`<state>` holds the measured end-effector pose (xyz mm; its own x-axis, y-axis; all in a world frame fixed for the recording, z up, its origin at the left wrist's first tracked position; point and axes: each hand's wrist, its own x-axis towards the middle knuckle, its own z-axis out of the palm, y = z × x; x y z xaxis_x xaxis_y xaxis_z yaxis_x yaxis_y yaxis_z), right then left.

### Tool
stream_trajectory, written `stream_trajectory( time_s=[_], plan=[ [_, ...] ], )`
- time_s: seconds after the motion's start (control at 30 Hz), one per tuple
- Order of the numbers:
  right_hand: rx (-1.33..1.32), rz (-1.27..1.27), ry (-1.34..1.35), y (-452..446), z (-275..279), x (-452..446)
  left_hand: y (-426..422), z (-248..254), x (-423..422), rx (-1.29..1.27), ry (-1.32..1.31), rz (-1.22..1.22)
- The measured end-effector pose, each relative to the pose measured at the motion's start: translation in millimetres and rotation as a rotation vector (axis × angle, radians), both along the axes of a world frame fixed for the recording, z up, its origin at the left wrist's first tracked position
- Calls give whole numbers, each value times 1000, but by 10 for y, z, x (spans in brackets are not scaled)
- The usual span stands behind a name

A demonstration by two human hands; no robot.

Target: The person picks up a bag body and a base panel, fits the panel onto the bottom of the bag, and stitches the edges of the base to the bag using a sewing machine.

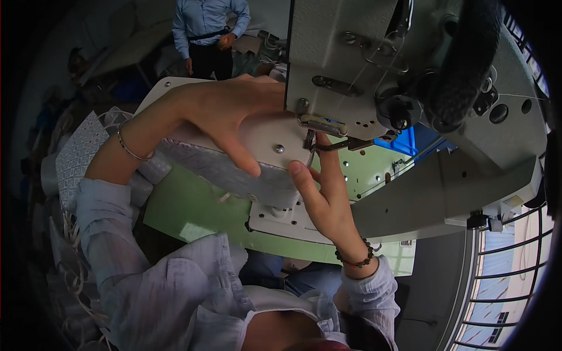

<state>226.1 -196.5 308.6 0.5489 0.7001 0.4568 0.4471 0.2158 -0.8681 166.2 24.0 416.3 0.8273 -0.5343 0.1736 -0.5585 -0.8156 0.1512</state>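
A pale box-like piece [270, 133] with a grey patterned fabric side lies under the head of a sewing machine [333, 64]. A round metal stud shows on its top. My left hand [228, 111] lies spread across the top, its thumb pointing down over the near edge and some fingertips hidden behind the machine head. At the right end of the piece is my right hand [325, 196], with the thumb on the near corner and the forefinger reaching up beside the presser foot [310, 139]. Thumb and forefinger are apart around that corner.
Below the piece is a green table [199, 210] with a metal base plate [293, 225]. A blue bin [404, 142] stands behind the machine. Patterned and grey fabric pieces [79, 149] are piled at the left. Another person [209, 29] stands at the back. A barred window [509, 281] is at right.
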Motion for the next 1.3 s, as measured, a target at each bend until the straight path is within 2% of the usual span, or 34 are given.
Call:
stream_trajectory(
  time_s=[0.13, 0.23, 0.37, 0.43, 0.57, 0.8, 0.87, 0.97, 1.03, 1.2, 1.3],
  plan=[
    [43, 8, 24, 25, 5, -32, -78, 3, 108, 27, 93, -16],
    [102, 8, 17, 112, -8, -72, -84, -60, 135, -41, 25, -76],
    [167, 19, 83, 190, -47, -132, -122, -12, 134, 4, 92, -24],
    [182, 18, 92, 224, -58, -125, -106, -26, 158, -63, 72, -69],
    [220, 2, 104, 277, -78, -127, -82, -16, 173, -42, 22, -134],
    [266, -6, 155, 347, -75, -115, -104, 20, 169, -213, 372, -6],
    [244, -24, 102, 345, -82, -90, -94, -13, 172, -248, 382, -7],
    [229, -34, 119, 345, -88, -98, -64, -59, 173, -121, 262, 35],
    [216, -37, 114, 340, -88, -96, -77, -62, 156, -164, 240, 12],
    [238, -20, 171, 340, -59, -102, -48, -87, 191, -165, 291, 7],
    [187, -48, 107, 339, -52, -94, -51, -83, 192, -172, 305, 2]
  ],
)
